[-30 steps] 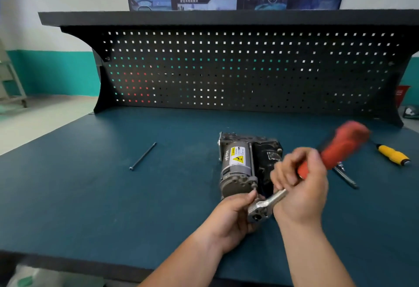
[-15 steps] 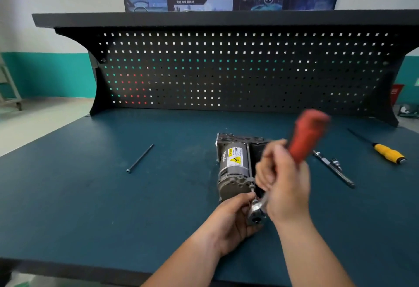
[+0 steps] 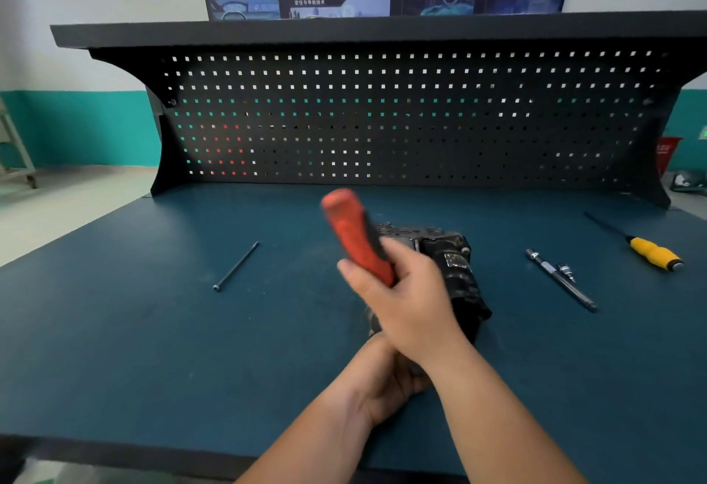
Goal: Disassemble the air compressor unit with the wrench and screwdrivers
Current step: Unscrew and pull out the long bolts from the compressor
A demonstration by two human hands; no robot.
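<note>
The air compressor unit [image 3: 457,273] lies in the middle of the blue bench, mostly hidden behind my hands. My right hand [image 3: 409,300] grips the red handle of the ratchet wrench [image 3: 354,234], which tilts up and to the left over the unit. The wrench head is hidden under that hand. My left hand [image 3: 386,380] sits below it at the unit's near end, fingers curled around the wrench head area; what it holds is covered by my right wrist.
A long black bolt [image 3: 237,265] lies to the left on the bench top [image 3: 153,349]. To the right lie a metal extension bar [image 3: 560,280] with a small socket and a yellow-handled screwdriver [image 3: 650,252]. A black pegboard [image 3: 382,120] with a shelf closes the back.
The red wrench handle has swung from the right, through upright, over to the left. My right hand moved with it and now covers the unit's silver motor and the wrench head.
</note>
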